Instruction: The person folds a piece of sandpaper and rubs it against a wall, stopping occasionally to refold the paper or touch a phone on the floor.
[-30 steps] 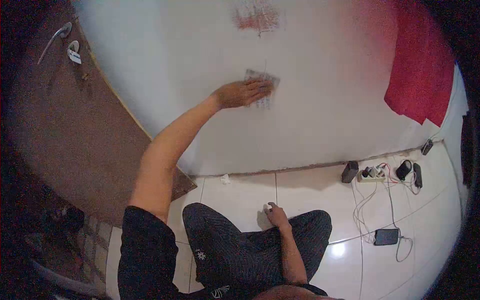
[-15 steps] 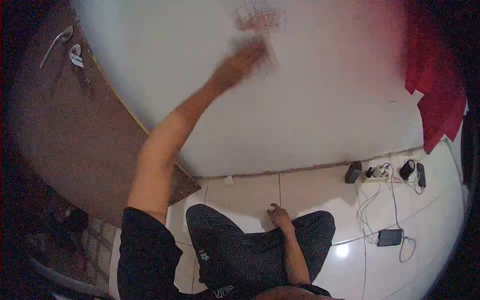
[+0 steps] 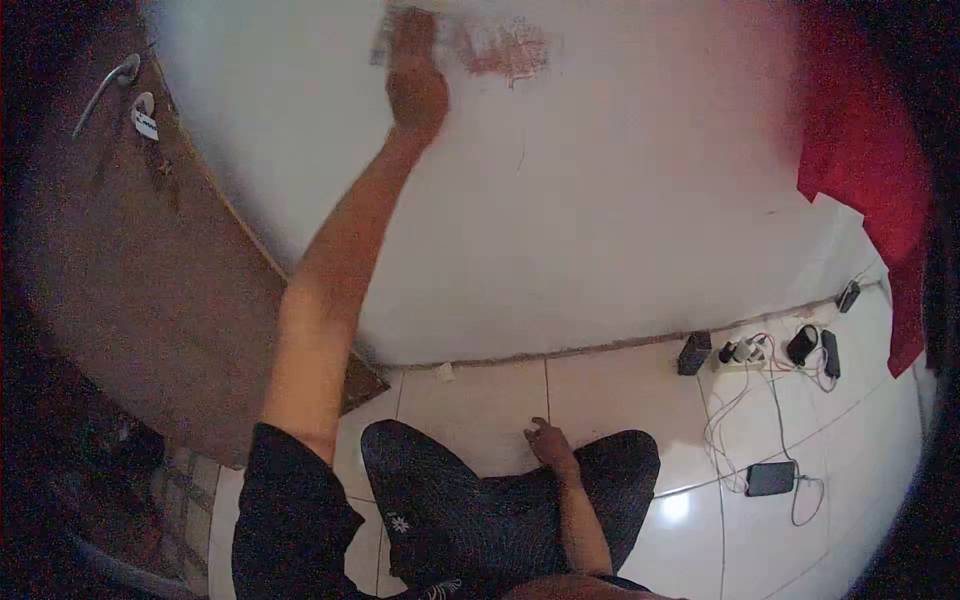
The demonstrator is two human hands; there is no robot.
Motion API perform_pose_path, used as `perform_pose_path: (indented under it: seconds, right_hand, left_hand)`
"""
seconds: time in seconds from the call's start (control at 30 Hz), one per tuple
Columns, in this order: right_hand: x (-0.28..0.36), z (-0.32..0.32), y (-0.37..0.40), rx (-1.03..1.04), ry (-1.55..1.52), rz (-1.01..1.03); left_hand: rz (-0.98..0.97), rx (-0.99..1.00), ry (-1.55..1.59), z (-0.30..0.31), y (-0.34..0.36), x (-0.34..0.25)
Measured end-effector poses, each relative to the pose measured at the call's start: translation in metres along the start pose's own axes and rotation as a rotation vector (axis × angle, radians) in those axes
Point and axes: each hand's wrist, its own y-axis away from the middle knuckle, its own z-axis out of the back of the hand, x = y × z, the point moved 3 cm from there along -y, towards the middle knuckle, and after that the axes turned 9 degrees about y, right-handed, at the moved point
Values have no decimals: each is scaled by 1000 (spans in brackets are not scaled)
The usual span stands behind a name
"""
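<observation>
My left hand point(image 3: 418, 90) is raised against the pale wall point(image 3: 600, 190), arm stretched out. Its fingers press on a flat greyish piece point(image 3: 381, 50) whose edges show on both sides of them; blur hides what kind it is. Just right of that hand, a smudged reddish-grey patch point(image 3: 505, 52) marks the wall. Low down, my right hand point(image 3: 550, 443) hovers or rests by my right knee point(image 3: 625, 460), fingers loosely bent and apart, with nothing in it.
A brown door point(image 3: 150, 270) with a metal handle point(image 3: 105, 90) stands at left. Red cloth or paper point(image 3: 860, 150) hangs at right. On the tiled floor lie a power strip point(image 3: 745, 355) with plugs and cables, a dark box point(image 3: 694, 353) and a black device point(image 3: 770, 479).
My left hand has moved left along the wall with the greyish piece, uncovering more of the reddish patch. My right hand stays by the knee. The view has shifted slightly.
</observation>
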Motion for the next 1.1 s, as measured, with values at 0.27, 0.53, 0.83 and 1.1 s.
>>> perform_pose_path:
  seconds: [0.27,0.53,0.83,1.1]
  right_hand:
    - [21,44,11,166,-58,-52]
    - [27,46,5,182,-108,-185]
    - [19,31,1,189,-102,-164]
    - [5,6,10,61,9,-83]
  left_hand:
    - [-695,855,260,-5,162,-80]
    - [-94,226,209,14,4,16]
    - [-591,580,141,-12,121,-71]
    - [-495,309,146,-29,23,29]
